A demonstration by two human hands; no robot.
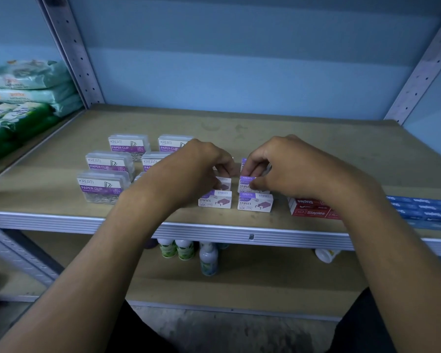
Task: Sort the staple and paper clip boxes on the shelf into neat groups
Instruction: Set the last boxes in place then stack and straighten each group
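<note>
Sorting on a shelf (316, 138): left hand (189, 169) pinching a white-and-purple staple box (224, 184), right hand (278, 164) pinching its neighbour (246, 184). Paper clip boxes (105, 187) grouped left of the left hand; red staple boxes (309, 207) under the right wrist.

Shelf board (61, 138): dull tan-brown, matte, faint darker smudges toward the back. Front rail (239, 234): pale grey ribbed metal; uprights pale grey, dotted with dark holes. Back wall (239, 59): light blue.

Clear plastic paper clip boxes (101, 186): white label over a purple band, white lettering, silvery contents.
Small white cardboard staple boxes (255, 202): purple corner, mauve staple drawing.
Red staple boxes (309, 208): white lettering.
Blue staple boxes (423, 210): white lettering.

Soft packets at left (23, 80): pale mint and deep green, orange marks.
Bottles on the lower shelf (178, 248): white with green labels.
</note>
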